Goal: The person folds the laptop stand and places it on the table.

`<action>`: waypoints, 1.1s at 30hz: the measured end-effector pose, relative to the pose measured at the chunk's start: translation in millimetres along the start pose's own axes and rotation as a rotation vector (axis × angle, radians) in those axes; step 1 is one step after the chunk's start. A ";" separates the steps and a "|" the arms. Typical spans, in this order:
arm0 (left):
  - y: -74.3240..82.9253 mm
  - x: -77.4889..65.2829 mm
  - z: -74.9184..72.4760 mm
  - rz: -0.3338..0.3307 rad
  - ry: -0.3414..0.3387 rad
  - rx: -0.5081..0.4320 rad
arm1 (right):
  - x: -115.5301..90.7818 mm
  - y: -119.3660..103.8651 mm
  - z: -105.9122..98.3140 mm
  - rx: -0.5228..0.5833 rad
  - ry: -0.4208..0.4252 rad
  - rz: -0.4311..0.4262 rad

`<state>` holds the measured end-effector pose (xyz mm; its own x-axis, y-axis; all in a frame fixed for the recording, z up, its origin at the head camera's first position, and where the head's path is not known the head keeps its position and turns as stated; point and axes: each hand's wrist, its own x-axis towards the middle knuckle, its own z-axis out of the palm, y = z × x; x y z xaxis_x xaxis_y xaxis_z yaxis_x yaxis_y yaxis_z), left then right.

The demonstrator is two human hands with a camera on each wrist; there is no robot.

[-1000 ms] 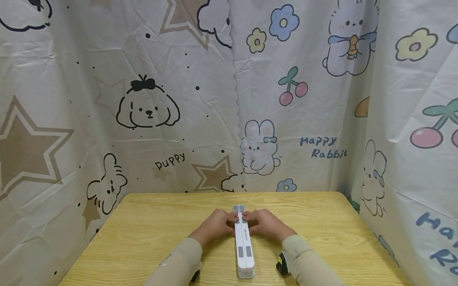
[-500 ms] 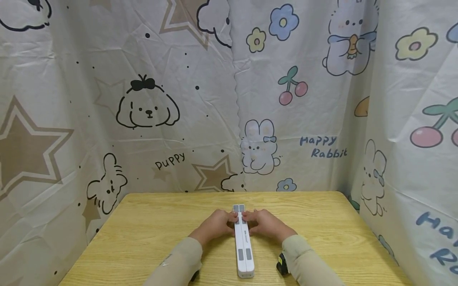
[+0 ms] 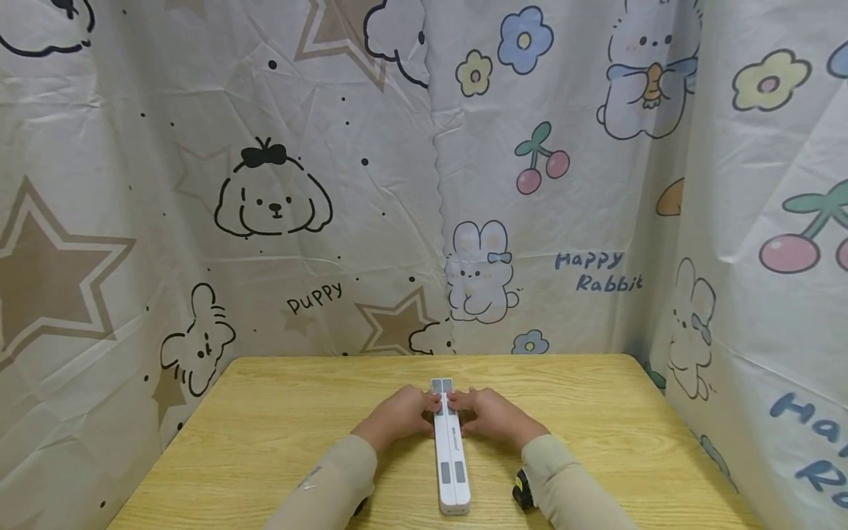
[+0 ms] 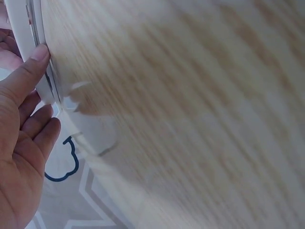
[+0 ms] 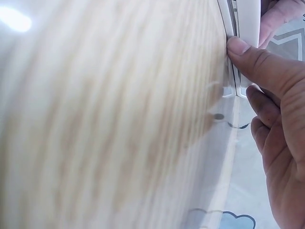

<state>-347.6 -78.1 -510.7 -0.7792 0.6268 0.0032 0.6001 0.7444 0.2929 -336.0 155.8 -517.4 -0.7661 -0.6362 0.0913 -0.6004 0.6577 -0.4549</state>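
Observation:
A long white folded laptop stand (image 3: 450, 445) with grey pads lies lengthwise along the middle of the wooden table, its two bars side by side. My left hand (image 3: 402, 412) grips its far part from the left, and my right hand (image 3: 492, 412) does the same from the right, fingers curled at the sides. In the left wrist view, the thumb of the left hand (image 4: 24, 138) presses the edge of the stand (image 4: 42, 28). The right wrist view has the thumb of the right hand (image 5: 286, 109) against the stand (image 5: 248, 28), other fingers bent below.
The wooden table (image 3: 583, 397) reaches back to a cloth curtain (image 3: 391, 184) printed with cartoon animals, stars and flowers. More curtain hangs along both sides. A black and yellow strap piece (image 3: 523, 490) shows beneath the right sleeve (image 3: 563, 471).

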 end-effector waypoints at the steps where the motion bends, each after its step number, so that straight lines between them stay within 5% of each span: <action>1: -0.1 -0.4 -0.2 0.001 -0.002 0.002 | 0.5 -0.2 0.2 -0.004 -0.003 0.000; 9: -1.6 -2.1 -2.4 0.015 -0.007 0.028 | 1.6 -1.9 -0.1 -0.017 -0.028 0.014; 16: 2.5 -7.2 -9.3 -0.083 -0.073 -0.147 | 1.2 -12.0 -5.2 -0.093 -0.041 0.066; 19: 5.8 -10.4 -10.7 -0.082 -0.077 -0.150 | 0.4 -18.2 -4.4 -0.162 -0.004 0.070; 28: 20.8 -25.3 -11.6 -0.042 0.073 0.057 | -12.5 -34.9 -2.0 -0.372 0.134 -0.034; 33: 31.2 -39.2 -12.8 -0.016 0.154 0.085 | -32.5 -39.4 -4.4 -0.449 0.223 -0.080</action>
